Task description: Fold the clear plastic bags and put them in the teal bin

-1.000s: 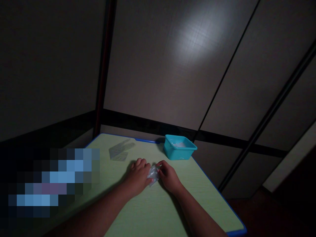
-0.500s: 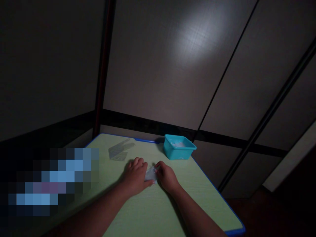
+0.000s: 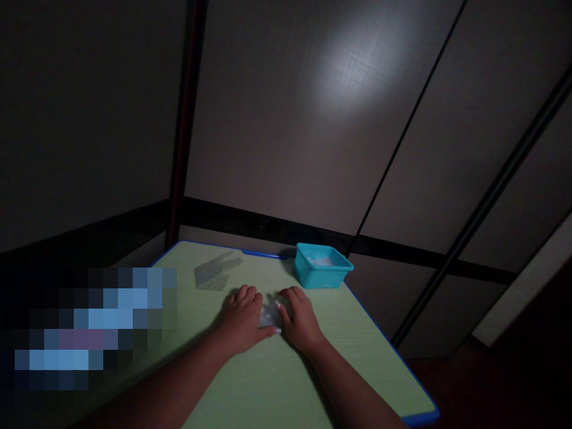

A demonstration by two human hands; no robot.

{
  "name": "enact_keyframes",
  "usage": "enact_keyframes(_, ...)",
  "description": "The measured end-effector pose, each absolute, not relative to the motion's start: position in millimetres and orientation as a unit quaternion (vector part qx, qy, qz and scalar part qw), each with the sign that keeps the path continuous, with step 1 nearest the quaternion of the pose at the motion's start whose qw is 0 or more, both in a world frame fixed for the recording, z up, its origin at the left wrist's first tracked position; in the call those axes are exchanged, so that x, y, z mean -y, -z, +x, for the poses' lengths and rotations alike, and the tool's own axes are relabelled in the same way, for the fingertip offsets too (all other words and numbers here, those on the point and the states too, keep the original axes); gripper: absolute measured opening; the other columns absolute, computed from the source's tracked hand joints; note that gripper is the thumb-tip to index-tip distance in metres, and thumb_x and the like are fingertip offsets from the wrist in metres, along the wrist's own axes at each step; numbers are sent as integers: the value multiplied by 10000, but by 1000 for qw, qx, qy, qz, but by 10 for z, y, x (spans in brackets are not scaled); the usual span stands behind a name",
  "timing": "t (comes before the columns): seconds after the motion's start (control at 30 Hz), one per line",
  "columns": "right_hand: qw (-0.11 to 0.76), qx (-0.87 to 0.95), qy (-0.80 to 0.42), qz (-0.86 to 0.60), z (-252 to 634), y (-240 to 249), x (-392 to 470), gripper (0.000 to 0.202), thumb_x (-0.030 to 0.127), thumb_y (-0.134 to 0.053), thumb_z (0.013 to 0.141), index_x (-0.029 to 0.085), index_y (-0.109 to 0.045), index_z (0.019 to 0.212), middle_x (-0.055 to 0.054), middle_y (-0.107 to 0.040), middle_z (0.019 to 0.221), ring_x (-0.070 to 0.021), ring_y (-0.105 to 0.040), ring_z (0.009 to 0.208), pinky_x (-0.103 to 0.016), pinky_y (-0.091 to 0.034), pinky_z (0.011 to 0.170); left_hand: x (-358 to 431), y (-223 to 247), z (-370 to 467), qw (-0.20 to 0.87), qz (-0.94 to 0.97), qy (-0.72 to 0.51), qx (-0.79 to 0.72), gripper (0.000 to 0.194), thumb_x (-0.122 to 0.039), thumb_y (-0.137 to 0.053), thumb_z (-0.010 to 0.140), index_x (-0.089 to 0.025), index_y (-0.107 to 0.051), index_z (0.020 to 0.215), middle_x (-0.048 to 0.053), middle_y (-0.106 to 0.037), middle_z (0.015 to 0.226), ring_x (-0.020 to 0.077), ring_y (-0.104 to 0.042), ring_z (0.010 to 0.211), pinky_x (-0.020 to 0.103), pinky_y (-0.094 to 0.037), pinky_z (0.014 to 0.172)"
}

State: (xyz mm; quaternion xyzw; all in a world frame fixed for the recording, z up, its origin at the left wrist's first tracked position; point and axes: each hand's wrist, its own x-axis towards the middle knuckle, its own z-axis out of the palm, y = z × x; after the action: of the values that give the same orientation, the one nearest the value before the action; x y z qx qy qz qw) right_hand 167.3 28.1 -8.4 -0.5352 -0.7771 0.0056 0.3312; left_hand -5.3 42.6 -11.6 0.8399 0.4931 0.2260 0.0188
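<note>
A small piece of clear, crinkled plastic, looking like a plastic bag (image 3: 268, 317), lies on the tabletop between my hands. My left hand (image 3: 243, 319) rests palm down over its left side, fingers bent and thumb stretched along the near edge. On the right side, my right hand (image 3: 301, 319) has its fingers curled and its thumb tip on the plastic. Parts of the plastic are hidden under both hands. Beyond my left hand, flat clear plastic bags (image 3: 214, 271) lie on the table.
A turquoise plastic basket (image 3: 324, 277) with something whitish in it stands at the far right edge. The pale green table (image 3: 254, 387) has a blue rim. Dark panelled doors (image 3: 286, 149) rise behind it. A pixelated patch covers the left.
My right hand has shifted its grip: the thumb has come forward onto the plastic and the fingers arch over it. My left hand stays in place on the plastic.
</note>
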Motion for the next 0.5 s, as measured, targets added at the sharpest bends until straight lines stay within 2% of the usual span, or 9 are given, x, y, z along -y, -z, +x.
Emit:
enact_keyframes(0.1,273,843,-41,-462,1675,4,-168,371,330,-363,905,284,-432,1266,-60,-495,1281,-213,-411,1185,-435,-197,1023,-428,115,-56,22,839,-224,-495,534,-562,-588,644,-190,-538,1024,111,-497,1114,300,-372,1107,413,-294,927)
enact_keyframes(0.2,171,872,-79,-452,1700,16,-136,465,381,-253,935,314,-207,1394,-46,-304,1435,-210,-279,1301,-536,-5,1053,-430,108,-54,20,840,-213,-498,494,-501,-600,643,-189,-537,1020,99,-498,1099,289,-381,1092,417,-296,929)
enact_keyframes(0.33,90,870,-62,-481,1712,57,-156,530,444,-193,930,263,-103,1420,-59,-174,1471,-208,-168,1345,-550,25,1055,-416,97,-49,18,838,-212,-503,488,-493,-597,639,-178,-533,1007,101,-487,1108,295,-372,1102,427,-306,918)
enact_keyframes(0.5,55,865,-52,-497,1658,-9,-122,541,507,-174,916,298,-128,1412,-56,-91,1481,-215,-84,1358,-565,19,1048,-397,39,-83,26,848,-228,-477,389,-437,-599,664,-189,-531,956,86,-500,1071,275,-399,1068,411,-318,896)
